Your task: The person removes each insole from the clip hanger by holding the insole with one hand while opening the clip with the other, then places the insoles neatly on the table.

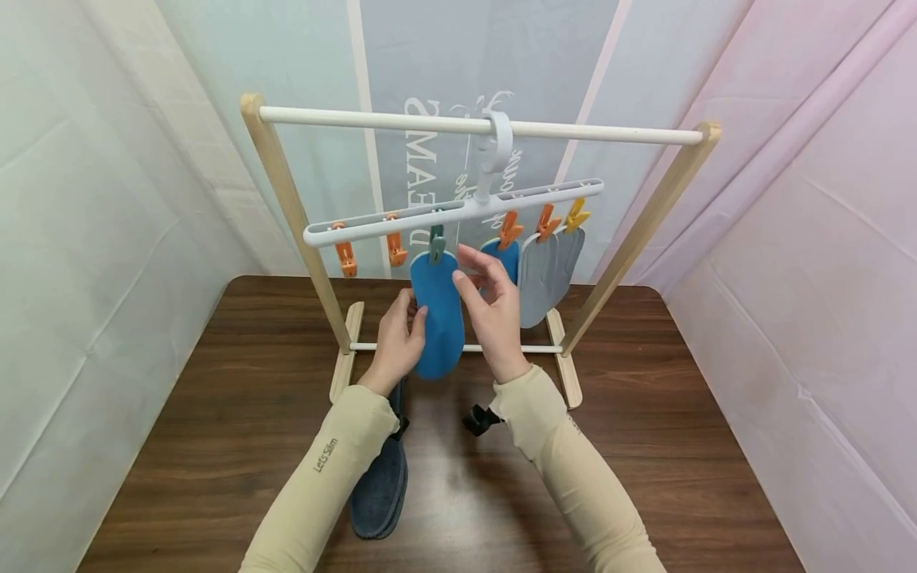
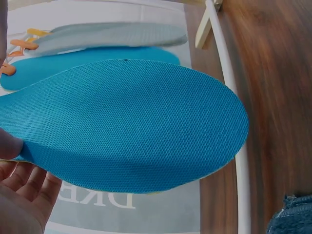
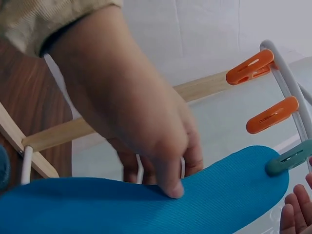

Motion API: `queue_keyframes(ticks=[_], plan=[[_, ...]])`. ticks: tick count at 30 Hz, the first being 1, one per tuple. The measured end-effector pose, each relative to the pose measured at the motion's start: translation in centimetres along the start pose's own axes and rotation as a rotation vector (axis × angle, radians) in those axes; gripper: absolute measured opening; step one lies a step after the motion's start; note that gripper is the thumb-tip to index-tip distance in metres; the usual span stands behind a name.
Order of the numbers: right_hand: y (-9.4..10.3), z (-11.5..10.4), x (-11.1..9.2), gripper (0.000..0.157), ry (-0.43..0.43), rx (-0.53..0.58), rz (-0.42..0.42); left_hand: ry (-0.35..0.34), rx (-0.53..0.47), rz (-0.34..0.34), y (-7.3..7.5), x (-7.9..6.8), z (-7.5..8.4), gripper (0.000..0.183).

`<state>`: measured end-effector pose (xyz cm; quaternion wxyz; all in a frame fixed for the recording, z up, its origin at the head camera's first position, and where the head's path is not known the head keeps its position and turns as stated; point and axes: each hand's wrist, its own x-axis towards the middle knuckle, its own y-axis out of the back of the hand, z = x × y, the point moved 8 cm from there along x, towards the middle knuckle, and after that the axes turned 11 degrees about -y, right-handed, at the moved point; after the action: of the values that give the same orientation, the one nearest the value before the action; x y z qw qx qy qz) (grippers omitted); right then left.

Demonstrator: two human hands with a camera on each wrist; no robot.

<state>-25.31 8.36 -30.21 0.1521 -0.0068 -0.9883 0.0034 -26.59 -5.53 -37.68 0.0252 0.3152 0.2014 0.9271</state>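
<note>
A blue insole [image 1: 440, 326] hangs upright from a green clip [image 1: 438, 247] on the light grey hanger [image 1: 476, 209]. My left hand [image 1: 398, 338] pinches its left edge, thumb on the blue face and fingers behind, as the left wrist view shows. My right hand [image 1: 497, 306] is raised beside the insole's upper right edge, just below the clip, with fingers spread and no grip on anything. Its fingers [image 3: 298, 207] appear near the green clip in the right wrist view. A second blue insole [image 2: 146, 53] hangs behind, partly covered by my right hand in the head view.
Grey insoles [image 1: 539, 274] hang at right from an orange clip [image 1: 548, 224] and a yellow clip [image 1: 576, 215]. Two orange clips [image 1: 345, 253] dangle at left. A wooden rack [image 1: 286, 191] with a white rail [image 1: 372, 119] carries the hanger. Dark footwear [image 1: 380, 493] lies on the brown table.
</note>
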Motion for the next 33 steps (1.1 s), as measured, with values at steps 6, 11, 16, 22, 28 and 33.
queue_keyframes(ticks=[6,11,16,22,28,33], plan=[[-0.9,-0.5,1.3,0.042,0.003,-0.045,-0.059,0.009,0.009,-0.010,-0.1,-0.3,-0.1,0.020],[-1.5,-0.5,2.1,0.042,-0.043,0.014,-0.089,0.017,0.017,-0.023,-0.2,-0.5,-0.2,0.021],[-1.7,-0.8,2.5,0.042,-0.072,0.035,-0.101,0.017,0.020,-0.020,-0.1,-0.5,-0.1,0.022],[-1.9,-1.0,2.7,0.043,-0.095,0.034,-0.109,0.014,0.022,-0.023,0.1,-0.4,0.0,0.022],[-2.0,-0.8,3.0,0.045,-0.128,0.020,-0.102,0.016,0.023,-0.031,0.1,-0.4,0.1,0.022],[-2.1,-0.7,3.4,0.042,-0.132,0.034,-0.090,0.010,0.025,-0.021,0.1,-0.4,0.1,0.021]])
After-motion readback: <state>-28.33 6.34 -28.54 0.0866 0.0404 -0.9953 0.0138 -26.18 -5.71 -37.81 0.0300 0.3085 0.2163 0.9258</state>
